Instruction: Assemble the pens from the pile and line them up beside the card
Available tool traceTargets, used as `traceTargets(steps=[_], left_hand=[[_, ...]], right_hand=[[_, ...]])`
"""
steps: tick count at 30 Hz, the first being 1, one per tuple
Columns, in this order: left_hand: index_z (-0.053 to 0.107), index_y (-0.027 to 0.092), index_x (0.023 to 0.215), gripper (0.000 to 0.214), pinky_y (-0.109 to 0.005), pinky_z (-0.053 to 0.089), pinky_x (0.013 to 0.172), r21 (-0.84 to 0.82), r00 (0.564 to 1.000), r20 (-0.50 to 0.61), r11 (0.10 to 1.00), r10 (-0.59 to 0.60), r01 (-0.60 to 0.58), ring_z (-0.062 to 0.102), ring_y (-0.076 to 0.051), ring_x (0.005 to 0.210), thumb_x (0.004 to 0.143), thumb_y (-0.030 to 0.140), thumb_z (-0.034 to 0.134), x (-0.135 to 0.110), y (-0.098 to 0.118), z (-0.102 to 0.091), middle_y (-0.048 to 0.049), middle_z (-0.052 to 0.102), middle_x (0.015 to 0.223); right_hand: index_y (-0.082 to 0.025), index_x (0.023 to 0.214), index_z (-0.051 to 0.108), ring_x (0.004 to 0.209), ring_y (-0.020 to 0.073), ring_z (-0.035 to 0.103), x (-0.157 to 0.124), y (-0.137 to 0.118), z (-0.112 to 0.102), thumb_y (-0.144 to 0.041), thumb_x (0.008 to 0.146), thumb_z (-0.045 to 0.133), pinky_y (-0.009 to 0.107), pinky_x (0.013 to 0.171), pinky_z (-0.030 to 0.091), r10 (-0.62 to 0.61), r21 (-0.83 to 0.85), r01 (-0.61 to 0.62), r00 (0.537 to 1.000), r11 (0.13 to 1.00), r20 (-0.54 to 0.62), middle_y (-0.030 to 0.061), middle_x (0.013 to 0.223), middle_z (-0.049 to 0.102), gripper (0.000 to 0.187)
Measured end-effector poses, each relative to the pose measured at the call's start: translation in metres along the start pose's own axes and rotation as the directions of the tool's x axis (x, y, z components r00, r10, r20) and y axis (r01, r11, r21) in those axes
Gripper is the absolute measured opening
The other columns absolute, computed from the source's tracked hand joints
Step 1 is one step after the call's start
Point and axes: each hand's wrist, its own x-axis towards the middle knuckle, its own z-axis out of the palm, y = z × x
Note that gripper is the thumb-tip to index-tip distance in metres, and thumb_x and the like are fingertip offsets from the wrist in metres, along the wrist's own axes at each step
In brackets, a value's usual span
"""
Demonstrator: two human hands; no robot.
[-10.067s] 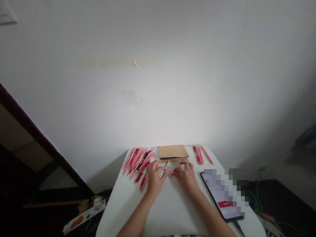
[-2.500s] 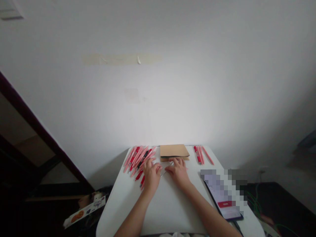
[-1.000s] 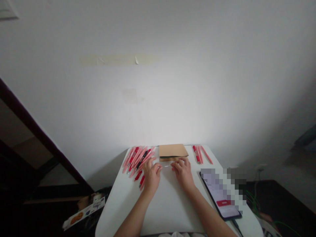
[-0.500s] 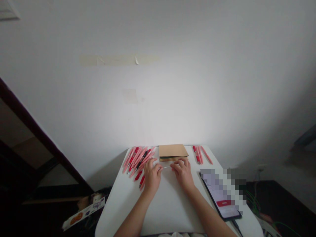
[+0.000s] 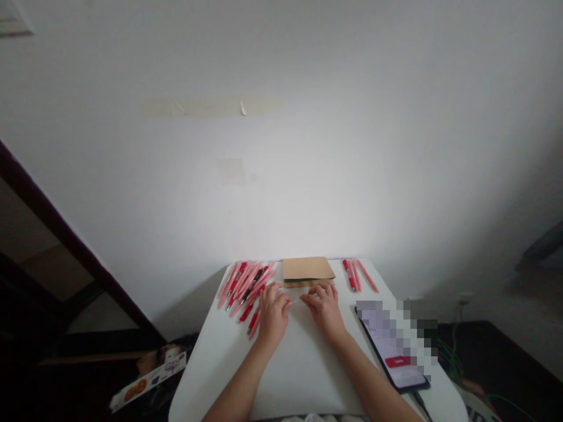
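My left hand (image 5: 272, 313) and my right hand (image 5: 323, 308) rest close together on the white table (image 5: 299, 369), fingertips pinched toward each other over a thin pale piece I cannot make out. A heap of several pink and red pens (image 5: 244, 287) lies just left of my left hand. A brown cardboard packet (image 5: 308, 269) sits right behind both hands. A few more pink and red pens (image 5: 358, 275) lie at the back right.
A phone (image 5: 393, 351) with a lit screen lies on the table's right side, a cable trailing from its near end. A white wall rises right behind the table. A printed box (image 5: 147, 384) lies on the dark floor to the left.
Over ten seconds the pink pen piece between my hands is gone from view. In the last second my fingertips have drawn closer together; hands otherwise stay in place.
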Motion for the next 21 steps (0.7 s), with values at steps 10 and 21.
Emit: traceTargets(steps=[10,21], left_hand=[[0.068,0.022,0.084,0.008,-0.052,0.047,0.1,-0.005,0.999,-0.042,1.0,0.003,-0.003,0.053,-0.028,0.117,0.087,0.022,0.061,-0.0008,-0.0029,0.0035,-0.0089,0.059,0.119],[0.067,0.024,0.107,0.02,-0.05,0.045,0.1,-0.023,0.997,-0.078,0.999,-0.027,0.026,0.053,-0.027,0.114,0.088,0.028,0.063,0.0004,-0.0075,0.0039,-0.0088,0.06,0.118]], right_hand=[[-0.038,0.095,0.074,0.103,0.0234,0.054,-0.0001,0.0004,-0.0001,-0.022,0.089,0.065,0.06,0.113,0.015,0.03,-0.023,-0.029,0.999,0.999,0.033,-0.0008,0.088,0.069,0.019],[-0.033,0.09,0.074,0.101,0.0251,0.053,-0.0006,0.0086,0.0011,-0.021,0.09,0.063,0.054,0.106,0.026,0.139,0.037,-0.138,0.99,0.99,-0.018,0.0014,0.087,0.069,0.016]])
